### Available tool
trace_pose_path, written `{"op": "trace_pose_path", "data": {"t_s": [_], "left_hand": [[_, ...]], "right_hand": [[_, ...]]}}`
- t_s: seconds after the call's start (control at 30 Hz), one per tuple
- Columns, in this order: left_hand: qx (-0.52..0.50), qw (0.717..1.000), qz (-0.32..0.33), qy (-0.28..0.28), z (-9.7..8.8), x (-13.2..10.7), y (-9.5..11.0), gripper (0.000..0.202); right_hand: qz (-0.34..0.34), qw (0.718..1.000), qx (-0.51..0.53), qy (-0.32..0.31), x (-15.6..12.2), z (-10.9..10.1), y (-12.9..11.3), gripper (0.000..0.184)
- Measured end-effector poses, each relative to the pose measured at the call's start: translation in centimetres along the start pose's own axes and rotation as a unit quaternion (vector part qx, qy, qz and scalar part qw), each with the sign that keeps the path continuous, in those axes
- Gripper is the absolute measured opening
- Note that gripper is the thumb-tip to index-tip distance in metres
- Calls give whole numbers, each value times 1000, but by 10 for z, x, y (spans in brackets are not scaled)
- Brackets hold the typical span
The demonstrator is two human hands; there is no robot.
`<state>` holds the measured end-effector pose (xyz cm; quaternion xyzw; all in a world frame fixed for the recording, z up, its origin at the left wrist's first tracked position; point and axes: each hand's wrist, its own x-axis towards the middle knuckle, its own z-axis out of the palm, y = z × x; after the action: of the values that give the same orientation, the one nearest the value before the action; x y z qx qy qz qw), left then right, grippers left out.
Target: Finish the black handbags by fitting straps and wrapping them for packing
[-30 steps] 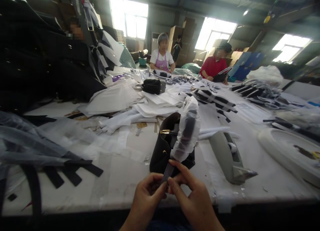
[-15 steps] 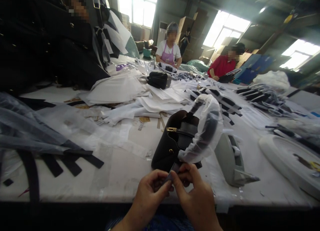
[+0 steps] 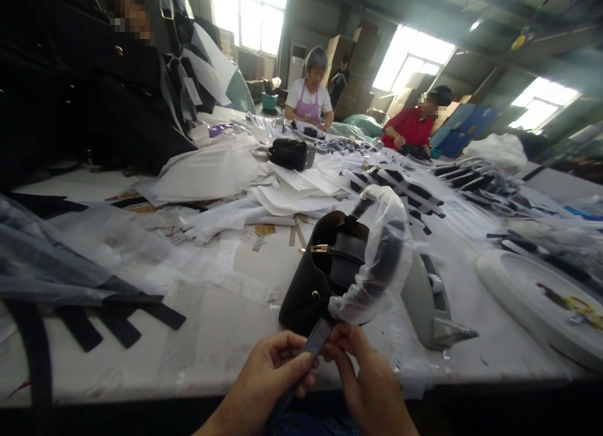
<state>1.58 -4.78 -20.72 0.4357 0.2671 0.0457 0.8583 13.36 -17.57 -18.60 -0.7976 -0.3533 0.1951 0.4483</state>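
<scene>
A black handbag [image 3: 301, 291] with gold fittings stands near the front of the table. Clear plastic wrap covers its arched handle [image 3: 391, 247]. From the bag's near side a flat dark strap [image 3: 319, 335] runs down toward me. My left hand [image 3: 276, 370] grips this strap between thumb and fingers. Beside the strap's right edge, the fingertips of my right hand [image 3: 365, 370] are pinched together; whatever lies between them is too small to make out. Right of the bag sits a grey tape dispenser [image 3: 426, 310].
Wrapped dark straps [image 3: 94, 298] lie at left, below a pile of black bags [image 3: 80, 90]. White sheets [image 3: 211, 169] and a small black pouch [image 3: 288, 153] are farther back. At right is a large white roll [image 3: 518, 298] with yellow-handled scissors [image 3: 581, 307]. Two people work across the table.
My right fingers have shifted off the strap's face to its right edge, baring more of the strap. My left hand still grips it. The whole view has shifted slightly.
</scene>
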Motion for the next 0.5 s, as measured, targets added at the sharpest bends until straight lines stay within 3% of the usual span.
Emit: {"op": "trace_pose_path", "data": {"t_s": [0.2,0.37,0.5], "left_hand": [[-55,996,-73,-12,-5,6,-10,48],[-61,994,-87,-19,-6,11,-15,43],[-45,991,-112,-55,-8,14,-17,42]], "right_hand": [[25,996,37,73,-3,21,4,13],[64,989,120,63,-1,30,8,11],[99,979,176,40,4,30,7,16]]}}
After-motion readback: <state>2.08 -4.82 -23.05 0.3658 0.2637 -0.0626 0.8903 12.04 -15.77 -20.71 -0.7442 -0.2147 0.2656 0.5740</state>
